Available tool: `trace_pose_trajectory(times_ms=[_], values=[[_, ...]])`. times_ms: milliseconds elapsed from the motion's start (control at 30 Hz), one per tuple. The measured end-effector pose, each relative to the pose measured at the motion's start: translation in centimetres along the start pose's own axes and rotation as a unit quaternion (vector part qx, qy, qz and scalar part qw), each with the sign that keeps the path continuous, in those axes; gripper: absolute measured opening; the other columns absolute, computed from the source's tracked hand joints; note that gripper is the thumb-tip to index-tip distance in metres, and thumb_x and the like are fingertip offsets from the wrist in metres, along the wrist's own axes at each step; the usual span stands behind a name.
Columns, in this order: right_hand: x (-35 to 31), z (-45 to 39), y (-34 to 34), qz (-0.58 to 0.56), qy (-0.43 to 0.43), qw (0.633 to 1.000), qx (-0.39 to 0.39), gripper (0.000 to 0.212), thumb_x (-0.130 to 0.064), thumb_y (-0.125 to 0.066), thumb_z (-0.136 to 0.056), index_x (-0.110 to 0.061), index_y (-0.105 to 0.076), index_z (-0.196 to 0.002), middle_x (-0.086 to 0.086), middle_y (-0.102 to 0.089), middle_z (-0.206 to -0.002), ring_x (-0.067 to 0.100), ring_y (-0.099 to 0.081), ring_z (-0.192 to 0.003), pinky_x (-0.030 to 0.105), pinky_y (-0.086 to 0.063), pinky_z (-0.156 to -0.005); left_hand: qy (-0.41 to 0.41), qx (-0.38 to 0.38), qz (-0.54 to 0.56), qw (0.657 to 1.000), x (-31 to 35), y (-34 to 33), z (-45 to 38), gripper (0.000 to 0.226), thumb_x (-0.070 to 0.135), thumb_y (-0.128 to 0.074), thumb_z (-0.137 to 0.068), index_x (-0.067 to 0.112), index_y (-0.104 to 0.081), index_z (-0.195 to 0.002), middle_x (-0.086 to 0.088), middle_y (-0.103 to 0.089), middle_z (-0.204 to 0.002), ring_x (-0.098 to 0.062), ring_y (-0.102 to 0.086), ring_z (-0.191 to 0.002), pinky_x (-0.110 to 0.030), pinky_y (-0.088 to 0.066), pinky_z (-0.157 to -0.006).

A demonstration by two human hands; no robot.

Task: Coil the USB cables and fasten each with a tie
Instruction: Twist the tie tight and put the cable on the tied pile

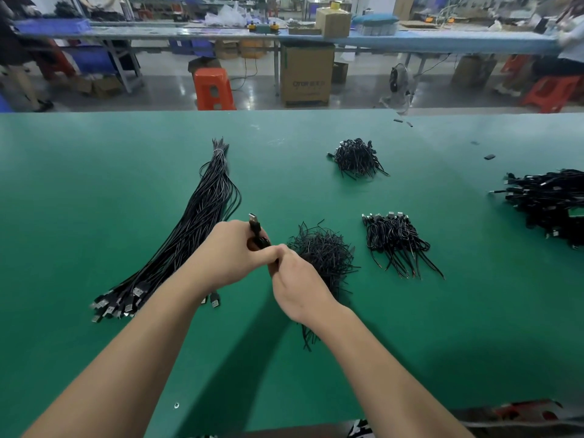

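Here the left hand [226, 252] grips a coiled USB cable [257, 233], its plug pointing up and away, above the green worktop [94, 184]; the right hand [295, 279] pinches close against it, seemingly working a tie, though the tie itself is hidden. Just right lies the heap of ties [322, 252]; left, the bundle of uncoiled cables [189, 235]. Should the left grip loosen before the tie is twisted, the coil will likely spring open.
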State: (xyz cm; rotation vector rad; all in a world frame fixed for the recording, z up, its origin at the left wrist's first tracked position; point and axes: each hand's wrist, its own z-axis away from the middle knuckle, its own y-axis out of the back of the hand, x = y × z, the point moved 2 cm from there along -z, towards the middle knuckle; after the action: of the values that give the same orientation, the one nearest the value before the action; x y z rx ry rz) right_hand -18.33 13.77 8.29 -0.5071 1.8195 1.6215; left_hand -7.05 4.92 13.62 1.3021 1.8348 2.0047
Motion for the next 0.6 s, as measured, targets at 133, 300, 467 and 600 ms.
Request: trace_pose_trajectory(times_ms=[133, 300, 467, 600], values=[[0.1, -0.2, -0.3, -0.045, -0.011, 0.999, -0.025, 0.025, -0.032, -0.034, -0.108, -0.015, -0.051, -0.115, 0.007, -0.059, -0.108, 0.028, -0.059, -0.096, 0.046, -0.049, -0.086, -0.007, -0.015, 0.003, 1.000, 0.1, 0.2, -0.6, 0.017, 0.037, -0.072, -0.082, 0.028, -0.071, -0.068, 0.007, -0.064, -0.056, -0.004, -0.059, -0.060, -0.014, -0.041, -0.051], [0.7, 0.0, -0.2, -0.162, -0.011, 0.986, -0.046, 0.035, -0.053, -0.039, -0.102, -0.029, -0.052, -0.124, -0.008, -0.064, -0.109, 0.012, -0.061, -0.096, 0.035, -0.052, -0.082, 0.000, -0.021, 0.040, 0.999, -0.1, 0.1, -1.0, 0.021, 0.027, -0.072, -0.083, 0.034, -0.065, -0.064, 0.012, -0.062, -0.051, -0.003, -0.054, -0.048, -0.012, -0.038, -0.045], [1.0, -0.4, -0.1, -0.228, -0.046, 0.972, -0.022, 0.024, -0.029, -0.037, -0.107, -0.023, -0.059, -0.102, -0.008, -0.053, -0.078, 0.008, -0.049, -0.061, 0.046, -0.056, -0.064, 0.001, -0.035, 0.077, 0.996, 0.1, -0.3, -1.5, 0.018, 0.026, -0.069, -0.086, 0.029, -0.068, -0.067, 0.014, -0.068, -0.058, -0.002, -0.050, -0.042, -0.012, -0.036, -0.043], [0.5, -0.4, 0.3, -0.155, -0.025, 0.988, -0.007, 0.031, -0.035, -0.031, -0.108, -0.022, -0.057, -0.120, -0.007, -0.057, -0.083, 0.011, -0.055, -0.068, 0.041, -0.056, -0.071, 0.019, -0.016, 0.091, 0.996, 0.3, -0.7, -1.7, 0.021, 0.027, -0.070, -0.086, 0.028, -0.068, -0.066, 0.016, -0.065, -0.055, -0.001, -0.051, -0.043, -0.013, -0.037, -0.043]])
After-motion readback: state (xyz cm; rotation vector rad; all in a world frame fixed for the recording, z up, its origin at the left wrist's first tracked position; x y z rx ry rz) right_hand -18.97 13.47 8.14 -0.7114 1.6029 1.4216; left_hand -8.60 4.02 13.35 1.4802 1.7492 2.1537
